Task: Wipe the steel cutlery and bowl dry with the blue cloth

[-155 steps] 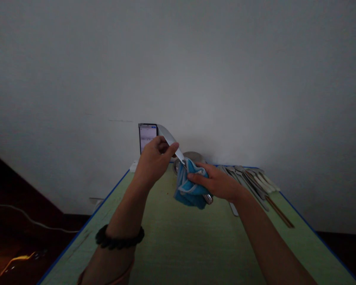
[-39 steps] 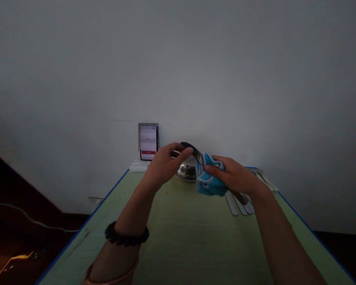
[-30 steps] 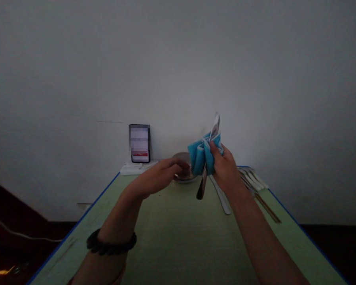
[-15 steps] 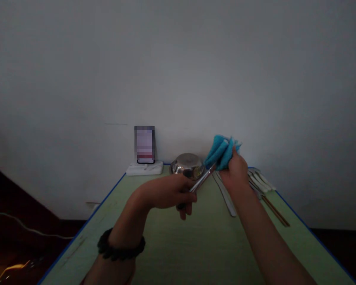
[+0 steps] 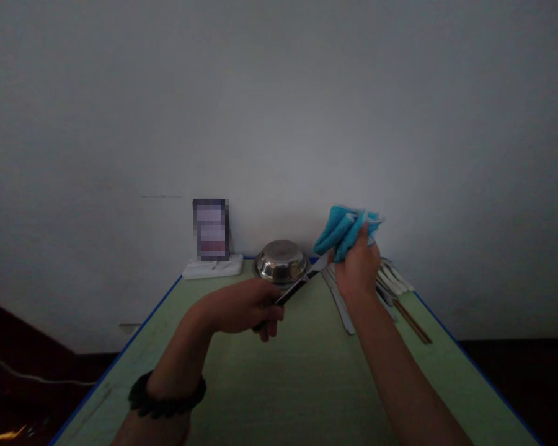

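My left hand point(image 5: 244, 306) is closed around the dark handle of a table knife point(image 5: 294, 290), which points up and to the right. Its flat silver blade runs to a blue cloth point(image 5: 341, 229), and the tip is hidden there. My right hand point(image 5: 359, 266) grips the bunched cloth against the blade, thumb on top. Both hands are above the table. Under my right wrist, long flat silver utensils point(image 5: 341, 306) lie on the tabletop, partly covered by the arm.
An upturned steel bowl point(image 5: 281, 260) sits at the table's back edge. Left of it, a phone point(image 5: 211, 230) stands on a white power strip point(image 5: 212, 266). White-handled cutlery point(image 5: 393, 277) and brown chopsticks point(image 5: 413, 321) lie at right. A wall point(image 5: 279, 124) rises behind the green table point(image 5: 288, 384).
The view has shifted, so the table things appear further left. The knife has turned in my left hand, showing more of its dark handle. The cloth stays in my right hand at the blade.
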`<state>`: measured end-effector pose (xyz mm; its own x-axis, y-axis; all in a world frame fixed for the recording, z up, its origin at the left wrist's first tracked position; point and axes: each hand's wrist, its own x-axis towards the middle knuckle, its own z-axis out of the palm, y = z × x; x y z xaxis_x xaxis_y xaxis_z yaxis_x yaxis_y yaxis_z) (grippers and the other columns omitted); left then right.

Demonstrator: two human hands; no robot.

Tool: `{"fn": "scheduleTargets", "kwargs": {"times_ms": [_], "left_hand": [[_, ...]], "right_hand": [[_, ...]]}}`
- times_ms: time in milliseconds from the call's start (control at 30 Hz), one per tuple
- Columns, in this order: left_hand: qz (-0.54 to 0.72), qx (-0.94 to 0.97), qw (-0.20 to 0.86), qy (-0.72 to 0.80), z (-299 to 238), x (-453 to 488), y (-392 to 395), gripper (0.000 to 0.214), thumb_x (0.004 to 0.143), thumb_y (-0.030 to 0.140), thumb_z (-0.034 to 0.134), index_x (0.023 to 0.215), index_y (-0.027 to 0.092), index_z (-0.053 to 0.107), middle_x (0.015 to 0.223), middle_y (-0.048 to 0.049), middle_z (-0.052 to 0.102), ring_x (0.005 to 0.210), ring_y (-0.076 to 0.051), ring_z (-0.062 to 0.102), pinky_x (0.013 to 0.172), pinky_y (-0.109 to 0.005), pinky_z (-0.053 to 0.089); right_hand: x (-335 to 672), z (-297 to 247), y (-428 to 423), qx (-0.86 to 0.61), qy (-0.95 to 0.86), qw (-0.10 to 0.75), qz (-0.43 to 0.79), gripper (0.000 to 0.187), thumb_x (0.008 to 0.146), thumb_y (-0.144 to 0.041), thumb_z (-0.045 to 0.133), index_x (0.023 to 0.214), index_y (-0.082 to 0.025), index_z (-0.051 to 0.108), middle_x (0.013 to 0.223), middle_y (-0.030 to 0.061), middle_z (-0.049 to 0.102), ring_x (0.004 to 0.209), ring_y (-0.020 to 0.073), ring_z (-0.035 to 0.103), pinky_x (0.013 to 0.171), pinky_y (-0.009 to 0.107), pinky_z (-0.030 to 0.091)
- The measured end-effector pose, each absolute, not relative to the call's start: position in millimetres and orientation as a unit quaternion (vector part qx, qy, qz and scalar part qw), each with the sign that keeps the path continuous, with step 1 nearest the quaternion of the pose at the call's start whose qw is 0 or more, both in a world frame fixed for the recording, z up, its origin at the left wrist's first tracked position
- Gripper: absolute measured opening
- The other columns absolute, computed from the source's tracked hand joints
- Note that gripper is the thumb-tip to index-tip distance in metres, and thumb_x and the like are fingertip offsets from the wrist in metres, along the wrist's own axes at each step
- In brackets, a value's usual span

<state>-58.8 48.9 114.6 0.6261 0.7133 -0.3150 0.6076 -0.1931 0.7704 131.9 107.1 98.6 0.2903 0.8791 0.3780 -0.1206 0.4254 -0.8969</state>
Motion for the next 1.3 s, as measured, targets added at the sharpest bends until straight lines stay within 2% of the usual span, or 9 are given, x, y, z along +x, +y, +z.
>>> {"fn": "scheduleTargets", "kwargs": {"times_ms": [133, 400, 567, 767, 867, 967, 1033, 1167, 1300], "left_hand": [[0.051, 0.768, 0.494, 0.405, 118.0, -51.5, 46.7, 0.023, 0.083, 0.036, 0.047, 0.072, 0.018, 0.054, 0.067, -0.0013, 0.068, 0.063, -0.015, 0.065, 0.056, -0.024, 0.048], [0.06, 0.773, 0.513, 0.368, 127.8, -42.0, 42.6, 0.026, 0.086, 0.035, 0.044, 0.07, 0.017, 0.055, 0.066, -0.0019, 0.068, 0.061, -0.014, 0.064, 0.055, -0.022, 0.048], [0.055, 0.768, 0.518, 0.372, 130.6, -40.5, 42.5, 0.029, 0.085, 0.036, 0.044, 0.069, 0.016, 0.056, 0.065, -0.0023, 0.068, 0.059, -0.014, 0.065, 0.053, -0.022, 0.048], [0.044, 0.761, 0.501, 0.409, 132.0, -65.8, 44.5, 0.028, 0.084, 0.037, 0.047, 0.068, 0.016, 0.058, 0.065, -0.0021, 0.068, 0.06, -0.015, 0.065, 0.054, -0.022, 0.049], [0.068, 0.744, 0.495, 0.443, 134.3, -87.7, 48.1, 0.028, 0.084, 0.04, 0.046, 0.074, 0.016, 0.058, 0.072, -0.0026, 0.069, 0.063, -0.015, 0.066, 0.056, -0.023, 0.05], [0.111, 0.742, 0.486, 0.449, 135.7, -96.2, 52.3, 0.029, 0.086, 0.043, 0.043, 0.079, 0.016, 0.055, 0.076, -0.0024, 0.068, 0.067, -0.016, 0.066, 0.059, -0.024, 0.051], [0.112, 0.743, 0.495, 0.436, 134.9, -92.7, 54.3, 0.03, 0.086, 0.043, 0.043, 0.08, 0.016, 0.054, 0.077, -0.0026, 0.067, 0.067, -0.016, 0.066, 0.06, -0.025, 0.051], [0.121, 0.741, 0.504, 0.427, 130.2, -79.3, 55.5, 0.028, 0.087, 0.041, 0.042, 0.08, 0.015, 0.051, 0.078, -0.0036, 0.067, 0.065, -0.017, 0.067, 0.057, -0.025, 0.05], [0.13, 0.753, 0.482, 0.429, 126.9, -73.4, 56.5, 0.027, 0.087, 0.04, 0.041, 0.077, 0.016, 0.049, 0.069, -0.0013, 0.065, 0.059, -0.016, 0.065, 0.052, -0.024, 0.048]], "right_hand": [[135.1, 112.6, 103.3, -0.37, -0.303, 0.787, 0.39, 0.038, 0.074, -0.059, 0.044, 0.069, -0.021, 0.047, 0.056, -0.0042, 0.053, 0.049, 0.0105, 0.053, 0.046, 0.025, 0.043], [154.0, 134.2, 93.9, -0.287, -0.308, 0.808, 0.411, 0.039, 0.078, -0.052, 0.039, 0.056, -0.022, 0.025, 0.043, -0.009, 0.029, 0.035, 0.006, 0.032, 0.036, 0.021, 0.029], [155.0, 132.3, 93.6, -0.275, -0.3, 0.801, 0.439, 0.039, 0.076, -0.046, 0.042, 0.054, -0.022, 0.021, 0.045, -0.0085, 0.024, 0.036, 0.0055, 0.024, 0.036, 0.021, 0.023], [181.6, 125.4, 102.5, -0.269, -0.304, 0.81, 0.424, 0.036, 0.072, -0.037, 0.048, 0.051, -0.022, 0.023, 0.045, -0.0083, 0.026, 0.036, 0.0064, 0.026, 0.036, 0.021, 0.025], [197.2, 121.2, 109.8, -0.279, -0.283, 0.826, 0.4, 0.03, 0.074, -0.034, 0.049, 0.052, -0.022, 0.032, 0.046, -0.0078, 0.036, 0.039, 0.008, 0.038, 0.039, 0.021, 0.034], [187.5, 116.5, 114.5, -0.308, -0.179, 0.84, 0.41, 0.019, 0.079, -0.036, 0.047, 0.066, -0.022, 0.051, 0.061, -0.0052, 0.058, 0.06, 0.0107, 0.057, 0.058, 0.026, 0.048], [167.9, 115.2, 114.1, -0.306, -0.179, 0.817, 0.455, 0.018, 0.079, -0.037, 0.049, 0.08, -0.021, 0.058, 0.076, -0.0035, 0.065, 0.077, 0.0116, 0.061, 0.072, 0.028, 0.049], [129.2, 120.7, 103.9, -0.223, -0.204, 0.758, 0.578, 0.029, 0.083, -0.04, 0.043, 0.094, -0.02, 0.061, 0.089, -0.0007, 0.068, 0.093, 0.0133, 0.061, 0.089, 0.033, 0.044], [114.7, 121.7, 96.9, -0.196, -0.223, 0.73, 0.616, 0.036, 0.085, -0.046, 0.035, 0.096, -0.024, 0.061, 0.099, 0.0, 0.067, 0.099, 0.0141, 0.059, 0.089, 0.034, 0.045]]}}
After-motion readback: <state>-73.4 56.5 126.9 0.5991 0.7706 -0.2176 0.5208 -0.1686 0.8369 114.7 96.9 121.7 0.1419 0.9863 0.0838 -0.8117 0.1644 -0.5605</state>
